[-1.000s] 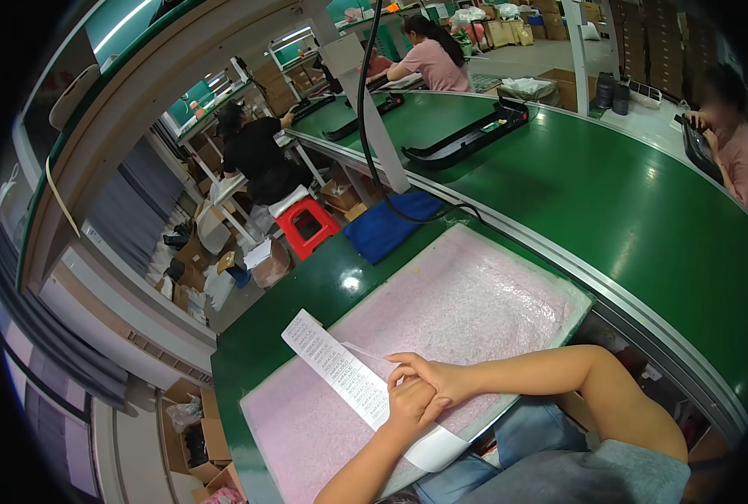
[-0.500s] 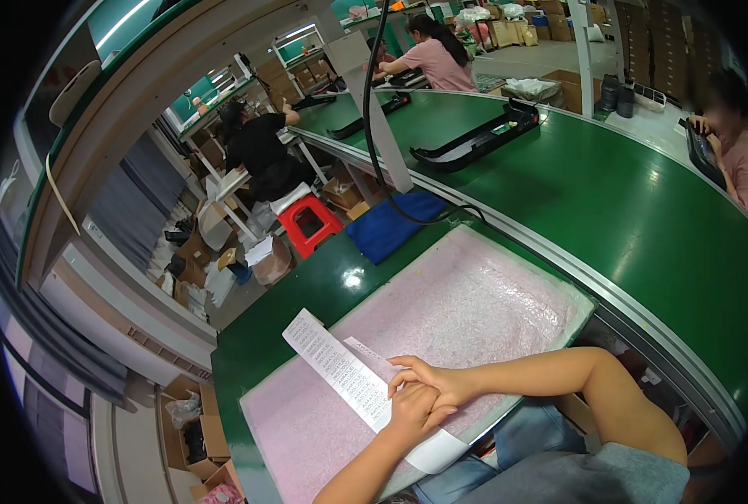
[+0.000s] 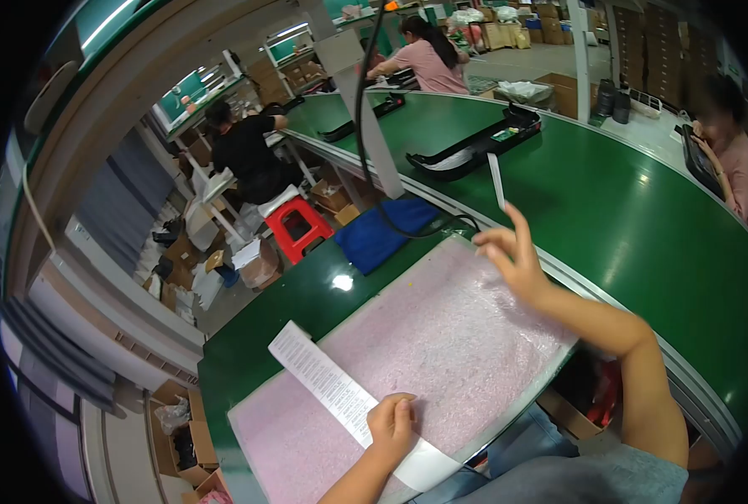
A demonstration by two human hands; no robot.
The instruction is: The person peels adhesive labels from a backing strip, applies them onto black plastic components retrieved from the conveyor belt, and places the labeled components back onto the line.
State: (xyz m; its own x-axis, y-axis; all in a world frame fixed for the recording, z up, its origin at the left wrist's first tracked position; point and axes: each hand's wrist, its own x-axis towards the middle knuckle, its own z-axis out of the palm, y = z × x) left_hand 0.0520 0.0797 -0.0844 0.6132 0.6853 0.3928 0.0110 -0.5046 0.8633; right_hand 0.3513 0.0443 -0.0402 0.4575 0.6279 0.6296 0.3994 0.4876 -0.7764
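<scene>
The left hand point(image 3: 393, 428) is curled into a loose fist on the long printed label sheet point(image 3: 328, 380); whether it pinches the paper cannot be told. The right hand point(image 3: 512, 262) is raised with its fingers spread, a narrow white strip point(image 3: 496, 180) at the tip of its index finger. The strip's far end overlaps the edge of a black casing point(image 3: 451, 165) in view, but contact is unclear.

The label sheet lies slantwise across a pinkish, plastic-covered mat point(image 3: 449, 328), its upper end reaching past the mat's edge over the green bench point(image 3: 244, 349). A crumpled blue cloth point(image 3: 378, 235) sits at the bench's far corner. Beyond a metal rail, the black casing rests on a wide green surface point(image 3: 634, 218), a small green board point(image 3: 505, 133) inside it; a second casing point(image 3: 361, 120) lies farther off.

A person in black point(image 3: 248, 160) sits on a red stool point(image 3: 296, 231). Two people in pink sit farther out, the nearer one point(image 3: 737, 172) holding a dark casing point(image 3: 700, 160).
</scene>
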